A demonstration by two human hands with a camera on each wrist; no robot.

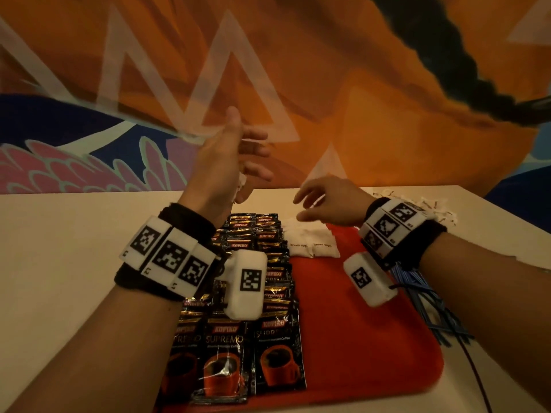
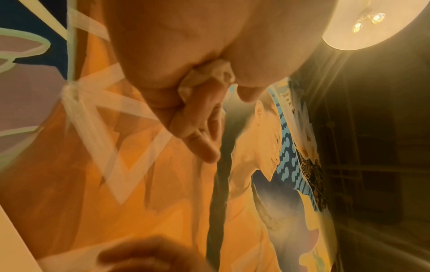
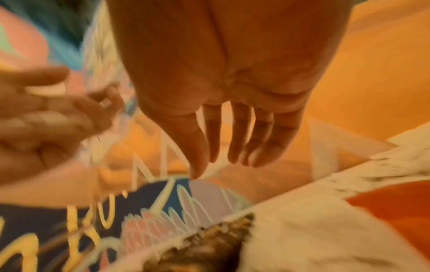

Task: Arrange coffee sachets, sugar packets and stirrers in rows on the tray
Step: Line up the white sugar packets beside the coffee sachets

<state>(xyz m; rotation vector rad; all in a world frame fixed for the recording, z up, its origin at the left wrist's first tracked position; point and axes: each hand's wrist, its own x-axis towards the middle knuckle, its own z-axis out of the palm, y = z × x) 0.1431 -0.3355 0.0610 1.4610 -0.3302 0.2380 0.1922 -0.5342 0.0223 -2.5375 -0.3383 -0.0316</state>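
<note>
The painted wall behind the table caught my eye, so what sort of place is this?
Probably a cafe: a large mural covers the wall, a round pendant lamp hangs overhead, and a red tray holds coffee sachets.

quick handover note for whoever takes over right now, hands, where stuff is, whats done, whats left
Left hand: raised above the tray's far end, holding white sugar packets in the palm.
Right hand: open, empty, hovering over the sugar packets on the tray.
Red tray: coffee sachets fill its left side in rows; its middle and right are bare.
Loose sugar packets lie on the table behind the tray; blue stirrers lie off its right edge.
Done: coffee rows. Left: remaining sugar, all stirrers.
</note>
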